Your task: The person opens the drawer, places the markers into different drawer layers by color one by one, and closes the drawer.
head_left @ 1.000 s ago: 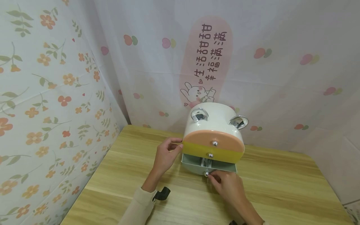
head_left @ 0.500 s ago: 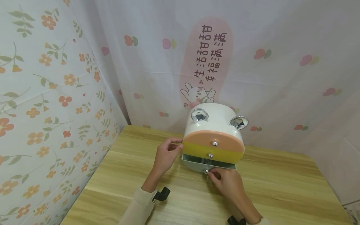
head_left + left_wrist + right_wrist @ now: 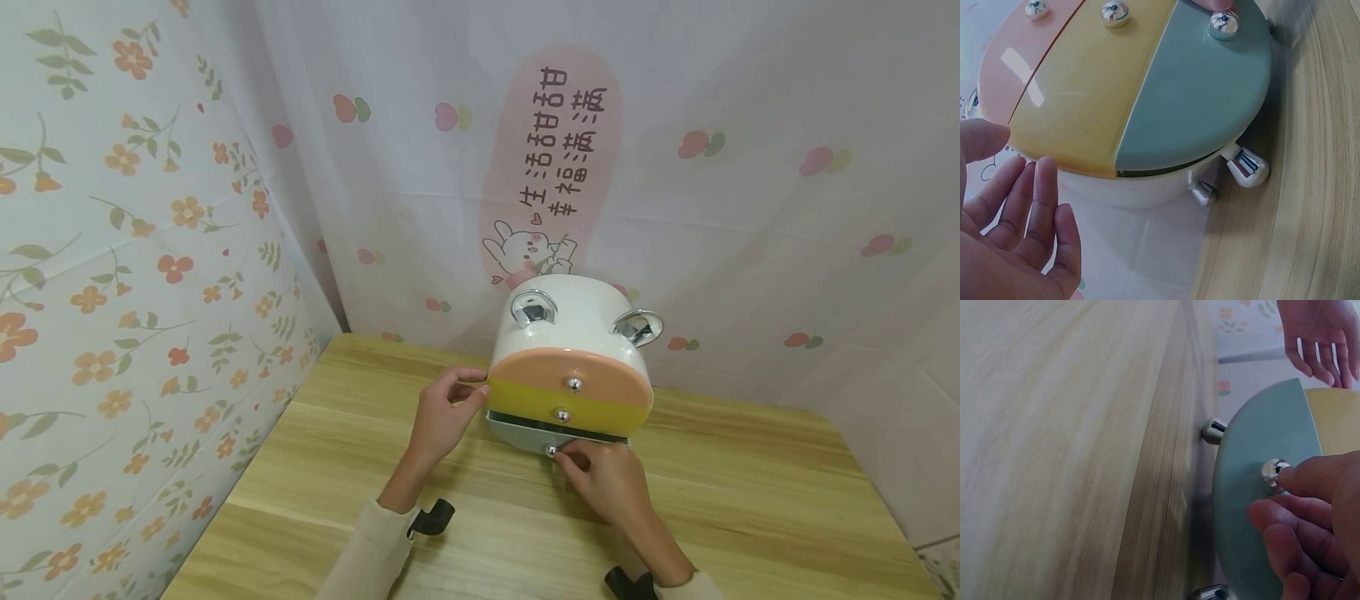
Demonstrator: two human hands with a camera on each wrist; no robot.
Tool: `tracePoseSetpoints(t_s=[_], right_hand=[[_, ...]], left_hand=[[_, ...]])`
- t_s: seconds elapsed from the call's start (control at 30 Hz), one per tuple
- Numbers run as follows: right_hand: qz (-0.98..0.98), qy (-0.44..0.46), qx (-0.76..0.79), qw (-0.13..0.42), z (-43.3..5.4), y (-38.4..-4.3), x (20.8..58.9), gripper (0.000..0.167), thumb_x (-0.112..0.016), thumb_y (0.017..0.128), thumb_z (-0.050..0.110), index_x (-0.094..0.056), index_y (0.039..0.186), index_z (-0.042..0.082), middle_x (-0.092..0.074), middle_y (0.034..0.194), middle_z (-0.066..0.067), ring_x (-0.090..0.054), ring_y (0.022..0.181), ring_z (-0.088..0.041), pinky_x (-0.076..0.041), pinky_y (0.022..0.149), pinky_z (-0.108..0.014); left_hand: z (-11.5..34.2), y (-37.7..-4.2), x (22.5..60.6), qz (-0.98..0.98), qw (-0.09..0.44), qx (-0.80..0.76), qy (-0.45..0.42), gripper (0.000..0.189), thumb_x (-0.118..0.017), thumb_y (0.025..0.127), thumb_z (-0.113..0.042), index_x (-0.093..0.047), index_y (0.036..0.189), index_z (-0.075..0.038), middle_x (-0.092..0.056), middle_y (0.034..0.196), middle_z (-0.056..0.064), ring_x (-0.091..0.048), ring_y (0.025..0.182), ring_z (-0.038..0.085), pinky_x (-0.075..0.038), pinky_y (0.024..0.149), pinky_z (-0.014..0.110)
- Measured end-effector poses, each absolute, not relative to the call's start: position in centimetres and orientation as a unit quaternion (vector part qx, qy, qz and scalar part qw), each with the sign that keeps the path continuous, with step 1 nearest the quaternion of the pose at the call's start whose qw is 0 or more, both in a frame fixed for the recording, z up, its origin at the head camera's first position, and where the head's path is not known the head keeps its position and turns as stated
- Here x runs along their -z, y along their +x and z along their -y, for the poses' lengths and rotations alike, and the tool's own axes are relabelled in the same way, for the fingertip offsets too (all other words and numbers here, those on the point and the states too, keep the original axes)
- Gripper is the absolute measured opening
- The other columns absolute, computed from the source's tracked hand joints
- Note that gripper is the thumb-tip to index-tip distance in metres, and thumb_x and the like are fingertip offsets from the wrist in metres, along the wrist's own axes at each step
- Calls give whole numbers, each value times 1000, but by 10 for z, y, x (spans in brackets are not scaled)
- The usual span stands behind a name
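A small round-bodied cabinet (image 3: pixel 573 317) with a white shell stands on the table. Its three drawers are an orange top one (image 3: pixel 540 367), a yellow middle one (image 3: pixel 517 400) and a green bottom one (image 3: pixel 517 435), each with a silver knob. The green drawer sits slightly out, with a narrow dark gap above its front. At its knob (image 3: pixel 1270 474), my right hand (image 3: pixel 611 487) holds on with the thumb against the metal and the other fingers bent beside it. My left hand (image 3: pixel 446 412) touches the cabinet's left side with relaxed fingers (image 3: pixel 1041 206).
The wooden table (image 3: pixel 750 500) stretches to both sides of the cabinet. Close behind hangs a printed curtain (image 3: pixel 412 192), and a floral one (image 3: pixel 150 275) hangs at the left. Silver ear-like loops (image 3: pixel 637 327) top the cabinet; short silver feet (image 3: pixel 1249 167) hold it up.
The green drawer has slid inward, its opening narrowing to a slit, and my right hand has moved toward the cabinet with it. My left hand has stayed in place.
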State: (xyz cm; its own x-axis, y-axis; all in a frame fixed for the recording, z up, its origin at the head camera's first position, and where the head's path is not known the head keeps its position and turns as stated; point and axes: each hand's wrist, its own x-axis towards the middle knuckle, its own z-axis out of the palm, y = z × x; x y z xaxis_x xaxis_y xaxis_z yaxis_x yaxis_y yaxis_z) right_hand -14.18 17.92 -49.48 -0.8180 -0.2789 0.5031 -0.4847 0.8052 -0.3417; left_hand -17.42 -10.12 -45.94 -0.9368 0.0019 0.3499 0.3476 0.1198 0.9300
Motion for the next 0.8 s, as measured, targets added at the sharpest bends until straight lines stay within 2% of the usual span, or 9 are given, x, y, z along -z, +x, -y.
tracePoseSetpoints(t_s=[0.4, 0.8], right_hand=[[922, 203, -240, 224, -179, -148, 496, 14, -97, 85, 20, -83, 84, 23, -61, 65, 22, -44, 57, 5, -39, 52, -26], [924, 186, -237, 233, -178, -152, 499, 13, -97, 85, 21, -84, 84, 22, -66, 67, 17, -48, 58, 1, -43, 53, -30]], left_hand=[[101, -174, 459, 737, 130, 653, -117, 20, -79, 102, -12, -79, 122, -9, -76, 124, 5, -76, 101, 23, -61, 90, 35], [101, -173, 459, 735, 123, 657, -113, 20, -79, 103, -13, -79, 123, -9, -75, 126, 6, -76, 101, 25, -61, 83, 33]])
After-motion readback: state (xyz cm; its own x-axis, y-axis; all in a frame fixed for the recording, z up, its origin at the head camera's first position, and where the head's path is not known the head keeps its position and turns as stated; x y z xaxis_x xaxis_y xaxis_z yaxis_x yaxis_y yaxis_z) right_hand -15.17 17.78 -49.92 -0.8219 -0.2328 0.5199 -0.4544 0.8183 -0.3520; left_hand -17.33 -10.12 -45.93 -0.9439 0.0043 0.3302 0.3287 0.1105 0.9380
